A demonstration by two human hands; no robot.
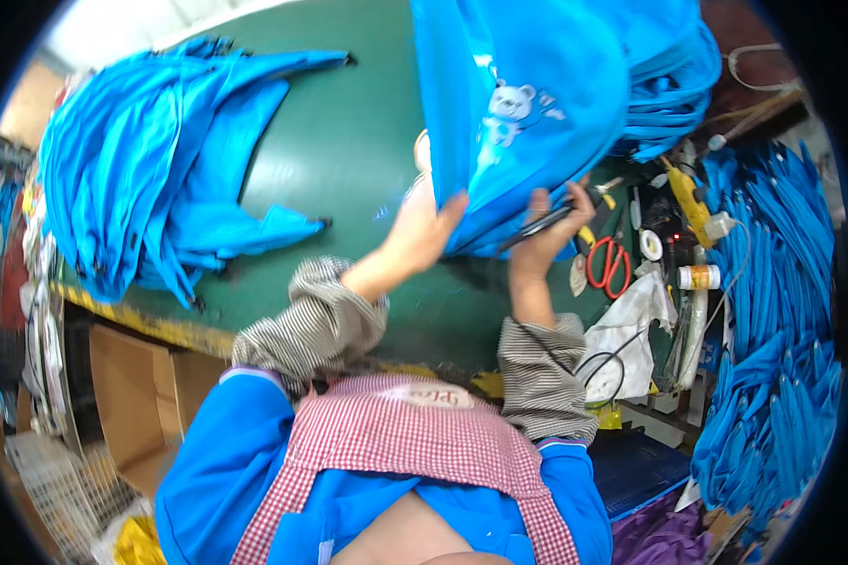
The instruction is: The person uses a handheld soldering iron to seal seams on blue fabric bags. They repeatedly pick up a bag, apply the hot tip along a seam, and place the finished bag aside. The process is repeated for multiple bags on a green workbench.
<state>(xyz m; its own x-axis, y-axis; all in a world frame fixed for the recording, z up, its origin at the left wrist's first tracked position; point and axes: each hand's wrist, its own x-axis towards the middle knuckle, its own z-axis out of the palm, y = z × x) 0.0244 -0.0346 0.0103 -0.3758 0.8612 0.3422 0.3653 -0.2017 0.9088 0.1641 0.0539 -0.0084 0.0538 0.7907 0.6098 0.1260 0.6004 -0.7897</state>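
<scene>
A blue fabric piece (523, 66) with a white bear print lies at the top centre of the green table. My left hand (419, 226) grips its left edge, thumb over the cloth and fingers partly hidden behind it. My right hand (551, 235) is closed around a dark elongated object (542, 223) at the cloth's lower right edge; I cannot make out exactly what it is. A thin black cord runs down beside my right forearm. Close to the right hand lie red-handled scissors (612, 268).
The green table (330, 141) holds folded blue pieces (141, 160) at left and another stack (669, 75) at back right. Tape (650, 245), a small container (697, 276) and white cloth (636, 348) lie right. Blue bundles (773, 282) line the far right; a cardboard box (122, 395) sits lower left.
</scene>
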